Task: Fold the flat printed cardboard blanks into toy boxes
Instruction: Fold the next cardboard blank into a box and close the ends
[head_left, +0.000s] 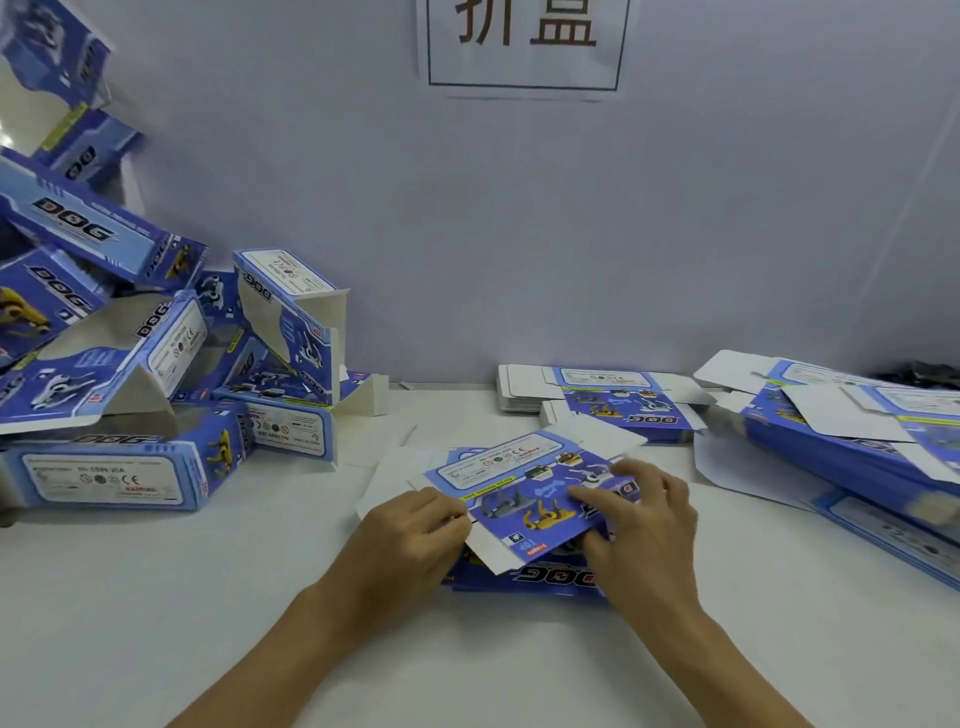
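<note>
Our left hand (415, 525) pinches the blank (524, 493) by its left edge, our right hand (641, 512) grips its right; it lies between them on the tabletop (208, 597), long axis crosswise.

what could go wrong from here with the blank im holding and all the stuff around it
1. The blank lies on another flat one; the left hand and right hand might lift both together.
2. The leaning pile of folded boxes at the left looks unstable; a nudge could tumble it into the work area.
3. The loose stack at the right is skewed and may slide.
</note>
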